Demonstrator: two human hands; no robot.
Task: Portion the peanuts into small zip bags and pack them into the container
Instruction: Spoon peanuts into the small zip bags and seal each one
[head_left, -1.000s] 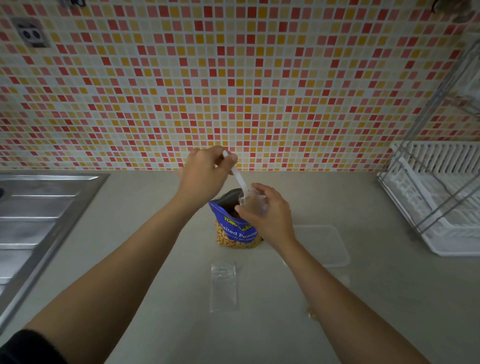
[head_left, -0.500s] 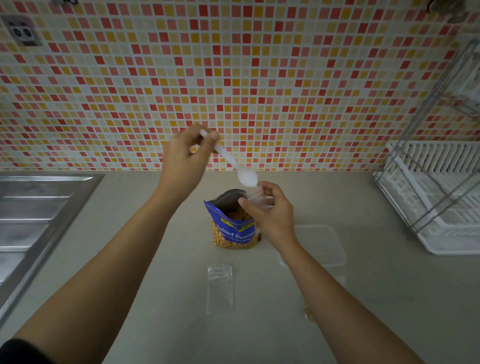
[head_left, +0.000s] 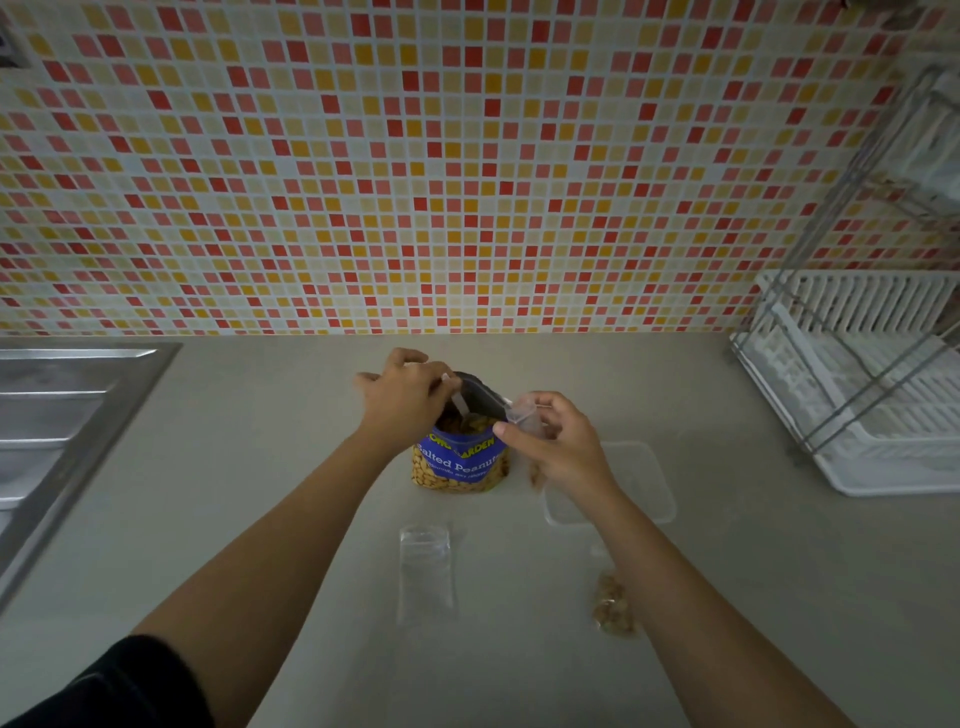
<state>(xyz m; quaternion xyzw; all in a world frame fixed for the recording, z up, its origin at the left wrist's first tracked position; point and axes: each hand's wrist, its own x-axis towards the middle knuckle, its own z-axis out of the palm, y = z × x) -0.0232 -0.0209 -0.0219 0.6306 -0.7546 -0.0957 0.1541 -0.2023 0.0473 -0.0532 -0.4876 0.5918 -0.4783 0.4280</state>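
Scooping is the step in hand, as I judge it. The left hand (head_left: 402, 395) grips a white spoon (head_left: 460, 402) by its handle, fingers curled round it. The spoon's bowl is down inside the open peanut bag (head_left: 460, 467), which stands upright on the counter (head_left: 260, 467). The right hand (head_left: 561, 447) pinches a small zip bag (head_left: 524, 413) at its mouth, just beside the peanut bag's rim on the right.

To do this well, I'd load the spoon modestly, lift it level, and bring the zip bag's mouth right up to the rim so the travel is short. The pinching fingers need to spread that mouth wide, since the film looks limp and would fold shut. Nothing steadies the peanut bag, so it could tip if the spoon drags on its wall.

The clear container (head_left: 644, 478) sits on the counter to the right, partly behind the right hand; I can't tell whether anything is in it. One filled bag (head_left: 613, 605) lies by the right forearm and a flat spare bag (head_left: 426, 571) lies in front of the peanut bag, so the job looks early.
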